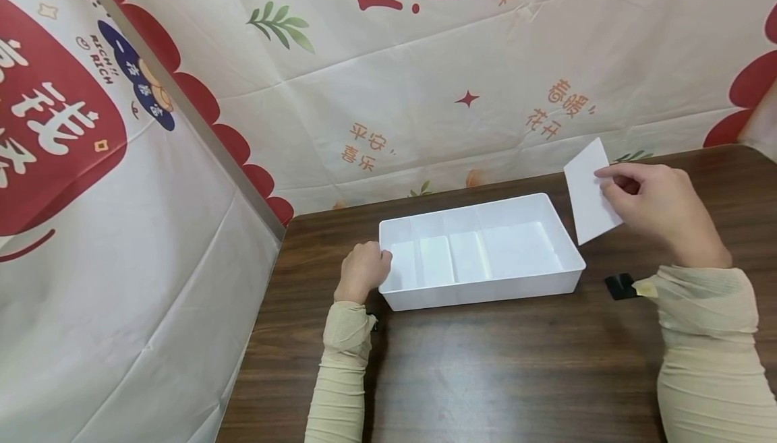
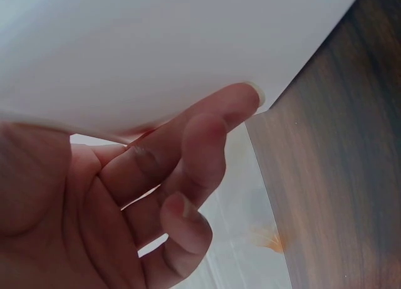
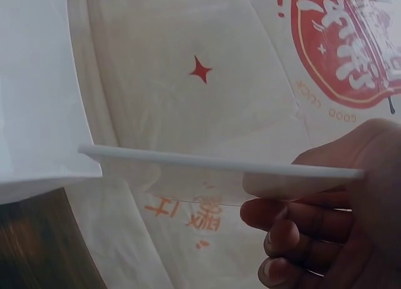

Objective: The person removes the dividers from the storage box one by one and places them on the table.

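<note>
Head view: a brown wood-grain worktop point(image 1: 485, 369) fills the foreground, with two arms in beige sleeves point(image 1: 336, 389) reaching over it. A small black object point(image 1: 620, 286) shows just beside the right cuff. Beyond it, the left hand point(image 1: 364, 269) grips the left end of a shallow white tray point(image 1: 485, 291), its thumb hidden in the left wrist view. The tray's long axis runs left to right, its right end slightly farther off; thin partitions point(image 1: 452, 259) divide its left part, leaving one wide compartment on the right. Just past that right end, the right hand point(image 1: 658, 203) pinches a flat white panel point(image 1: 587, 190) between thumb and fingers, tilted, its length roughly crossing the tray's. Of the two hands, only the right is near the panel (whether panel and tray touch, I cannot tell). The tray's raised right wall stands between panel and compartment. Farthest back hangs a white cloth point(image 1: 388, 92) printed in red and orange.
</note>
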A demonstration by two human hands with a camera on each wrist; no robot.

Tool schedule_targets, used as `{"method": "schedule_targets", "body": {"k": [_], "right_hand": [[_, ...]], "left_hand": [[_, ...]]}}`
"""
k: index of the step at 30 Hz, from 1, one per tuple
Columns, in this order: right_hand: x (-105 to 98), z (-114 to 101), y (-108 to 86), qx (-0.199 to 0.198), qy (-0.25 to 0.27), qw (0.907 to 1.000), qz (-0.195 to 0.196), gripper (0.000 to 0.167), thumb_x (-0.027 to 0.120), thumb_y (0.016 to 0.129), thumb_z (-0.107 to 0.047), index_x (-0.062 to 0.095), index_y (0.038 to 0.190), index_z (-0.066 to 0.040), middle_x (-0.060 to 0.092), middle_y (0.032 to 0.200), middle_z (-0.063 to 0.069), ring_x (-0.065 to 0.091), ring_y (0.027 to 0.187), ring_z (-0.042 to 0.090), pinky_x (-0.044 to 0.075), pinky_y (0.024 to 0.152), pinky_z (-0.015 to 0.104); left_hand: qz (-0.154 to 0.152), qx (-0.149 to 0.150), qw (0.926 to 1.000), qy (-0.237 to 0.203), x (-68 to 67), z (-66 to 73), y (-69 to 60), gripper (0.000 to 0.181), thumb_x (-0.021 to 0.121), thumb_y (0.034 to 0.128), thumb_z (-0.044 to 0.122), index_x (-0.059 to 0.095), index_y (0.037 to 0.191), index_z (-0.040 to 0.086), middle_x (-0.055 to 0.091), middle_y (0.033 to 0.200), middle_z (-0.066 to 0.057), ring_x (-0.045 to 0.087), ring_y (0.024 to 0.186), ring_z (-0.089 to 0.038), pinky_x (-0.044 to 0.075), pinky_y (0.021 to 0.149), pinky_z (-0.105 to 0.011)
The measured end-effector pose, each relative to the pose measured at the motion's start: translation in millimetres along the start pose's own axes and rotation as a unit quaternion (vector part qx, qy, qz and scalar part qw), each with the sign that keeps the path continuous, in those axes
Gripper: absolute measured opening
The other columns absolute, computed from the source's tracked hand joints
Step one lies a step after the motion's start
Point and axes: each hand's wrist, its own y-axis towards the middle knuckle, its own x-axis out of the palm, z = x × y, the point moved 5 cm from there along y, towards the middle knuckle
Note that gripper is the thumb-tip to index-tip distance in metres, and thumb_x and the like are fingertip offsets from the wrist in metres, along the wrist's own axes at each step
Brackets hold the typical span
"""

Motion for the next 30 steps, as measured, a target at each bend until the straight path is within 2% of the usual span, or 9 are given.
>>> {"method": "schedule_targets", "body": {"k": [6,11,15,18,22,30], "right_hand": [[-2,13,1.8,0.028,-0.006,0.9994,-0.020,0.029,0.056,0.096,-0.017,0.070,0.114,0.001,0.065,0.107,0.031,0.038,0.067,-0.008,0.032,0.057,0.012],[0,23,3.7,0.034,-0.010,0.9988,-0.033,0.030,0.057,0.097,-0.018,0.069,0.114,0.002,0.064,0.109,0.033,0.041,0.067,-0.006,0.032,0.056,0.012],[1,32,2.8,0.042,-0.014,0.9977,-0.051,0.032,0.057,0.097,-0.018,0.066,0.117,0.005,0.061,0.112,0.036,0.054,0.079,0.020,0.034,0.056,0.015],[4,38,2.3,0.050,-0.019,0.9961,-0.069,0.032,0.055,0.098,-0.017,0.064,0.119,0.006,0.058,0.113,0.038,0.053,0.084,0.039,0.037,0.056,0.021],[7,46,3.8,0.052,-0.027,0.9948,-0.084,0.032,0.055,0.098,-0.016,0.063,0.120,0.006,0.058,0.112,0.038,0.054,0.083,0.039,0.040,0.057,0.029],[13,58,5.5,0.044,-0.029,0.9937,-0.099,0.030,0.058,0.097,-0.013,0.063,0.118,0.008,0.059,0.108,0.039,0.054,0.080,0.038,0.040,0.057,0.032]], "left_hand": [[0.000,-0.002,1.0000,0.003,-2.3,-1.2,0.4,0.036,0.046,0.0989,0.022,0.051,0.065,0.010,0.046,0.062,-0.004,0.047,0.057,-0.019,0.039,0.051,-0.033],[0.001,-0.004,1.0000,0.004,-2.0,-2.2,1.0,0.035,0.046,0.0990,0.022,0.052,0.067,0.010,0.046,0.063,-0.005,0.048,0.057,-0.020,0.040,0.053,-0.034],[0.000,0.000,1.0000,0.003,0.3,-0.8,1.5,0.035,0.046,0.0990,0.022,0.052,0.066,0.009,0.045,0.062,-0.005,0.047,0.058,-0.020,0.040,0.053,-0.034],[0.000,0.003,1.0000,0.004,1.1,0.4,1.2,0.035,0.046,0.0986,0.022,0.051,0.066,0.009,0.044,0.062,-0.004,0.046,0.058,-0.019,0.039,0.053,-0.034],[0.004,0.003,1.0000,0.005,0.1,1.3,1.4,0.035,0.046,0.0985,0.022,0.051,0.066,0.009,0.044,0.062,-0.005,0.046,0.057,-0.019,0.039,0.053,-0.034],[-0.001,-0.002,1.0000,0.003,-0.6,0.5,1.0,0.035,0.046,0.0990,0.022,0.053,0.068,0.009,0.046,0.064,-0.005,0.048,0.060,-0.020,0.040,0.055,-0.034]]}}
